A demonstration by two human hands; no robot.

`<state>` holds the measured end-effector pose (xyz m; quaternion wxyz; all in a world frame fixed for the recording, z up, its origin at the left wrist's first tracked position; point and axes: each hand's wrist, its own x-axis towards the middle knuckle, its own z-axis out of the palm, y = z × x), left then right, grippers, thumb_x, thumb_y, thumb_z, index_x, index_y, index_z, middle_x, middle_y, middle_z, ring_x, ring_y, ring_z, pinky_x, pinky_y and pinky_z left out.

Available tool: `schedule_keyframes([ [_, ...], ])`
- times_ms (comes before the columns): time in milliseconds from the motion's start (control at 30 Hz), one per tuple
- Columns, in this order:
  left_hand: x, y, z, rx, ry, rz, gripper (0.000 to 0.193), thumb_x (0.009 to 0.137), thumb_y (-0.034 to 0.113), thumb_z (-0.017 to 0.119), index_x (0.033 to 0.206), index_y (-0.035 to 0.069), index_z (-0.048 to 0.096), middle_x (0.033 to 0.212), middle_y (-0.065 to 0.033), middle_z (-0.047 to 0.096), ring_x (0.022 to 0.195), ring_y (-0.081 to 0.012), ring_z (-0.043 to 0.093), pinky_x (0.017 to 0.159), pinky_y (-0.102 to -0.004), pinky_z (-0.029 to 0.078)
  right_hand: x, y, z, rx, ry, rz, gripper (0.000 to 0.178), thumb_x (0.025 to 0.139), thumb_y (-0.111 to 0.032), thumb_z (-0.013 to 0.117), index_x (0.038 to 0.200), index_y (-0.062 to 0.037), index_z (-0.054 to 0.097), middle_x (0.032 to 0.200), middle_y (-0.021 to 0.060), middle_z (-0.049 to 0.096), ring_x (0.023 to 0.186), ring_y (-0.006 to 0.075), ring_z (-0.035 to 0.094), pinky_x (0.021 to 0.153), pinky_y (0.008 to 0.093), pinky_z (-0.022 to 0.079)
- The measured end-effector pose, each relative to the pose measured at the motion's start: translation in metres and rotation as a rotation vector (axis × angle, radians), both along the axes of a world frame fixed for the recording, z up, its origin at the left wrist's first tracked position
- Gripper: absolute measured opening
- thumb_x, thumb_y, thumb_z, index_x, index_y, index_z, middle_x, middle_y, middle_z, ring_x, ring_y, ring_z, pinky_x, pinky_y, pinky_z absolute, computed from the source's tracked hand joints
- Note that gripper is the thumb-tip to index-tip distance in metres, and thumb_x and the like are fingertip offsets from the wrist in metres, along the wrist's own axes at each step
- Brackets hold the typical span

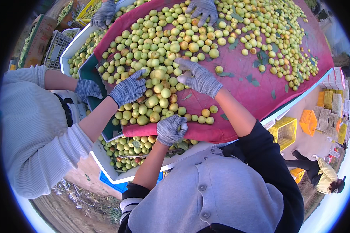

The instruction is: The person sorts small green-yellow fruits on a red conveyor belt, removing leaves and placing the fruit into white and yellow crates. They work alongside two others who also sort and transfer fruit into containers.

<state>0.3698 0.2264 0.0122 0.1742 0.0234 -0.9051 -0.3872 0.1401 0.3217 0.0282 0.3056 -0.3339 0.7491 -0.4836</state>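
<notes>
Small round green fruits (155,58), some blushed brown, that look like jujubes lie heaped on a red cloth (233,97) over a sloping table. My right hand (200,77), in a grey knit glove, reaches over the heap with its fingers stretched toward the left. My left hand (172,130), gloved alike, is curled closed at the cloth's near edge. A bit of green shows by its fingers, but what it holds is hidden. Below it, a white-walled trough (116,176) has more fruits in it.
To my left, a co-worker's gloved hand (129,88) reaches into the fruits; their other hand (88,90) is at the green edge. Across the table are another person's gloved hands (203,9). Yellow crates (284,132) stand at right, a cardboard box (37,40) at far left.
</notes>
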Motion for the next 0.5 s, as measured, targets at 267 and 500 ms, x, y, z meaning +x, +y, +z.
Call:
schedule_keyframes([
  [267, -0.007, 0.002, 0.0, -0.129, -0.063, -0.038, 0.022, 0.08, 0.027, 0.066, 0.096, 0.012, 0.067, 0.082, -0.0067, 0.063, 0.067, -0.026, 0.063, 0.053, -0.0413, 0.05, -0.167, 0.033, -0.028, 0.398, 0.582, -0.412, 0.068, 0.077, -0.034, 0.077, 0.138, -0.0156, 0.051, 0.134, 0.0115, 0.055, 0.122, 0.0304, 0.053, 0.106, 0.0392, 0.041],
  [500, -0.005, 0.002, -0.002, -0.167, -0.161, -0.084, 0.025, 0.08, 0.029, 0.066, 0.099, 0.012, 0.067, 0.082, -0.0066, 0.063, 0.068, -0.0258, 0.063, 0.054, -0.0408, 0.051, -0.096, -0.043, -0.047, 0.342, 0.512, -0.358, 0.062, 0.076, -0.043, 0.076, 0.132, -0.025, 0.057, 0.141, 0.0076, 0.045, 0.125, 0.0341, 0.043, 0.11, 0.0437, 0.035],
])
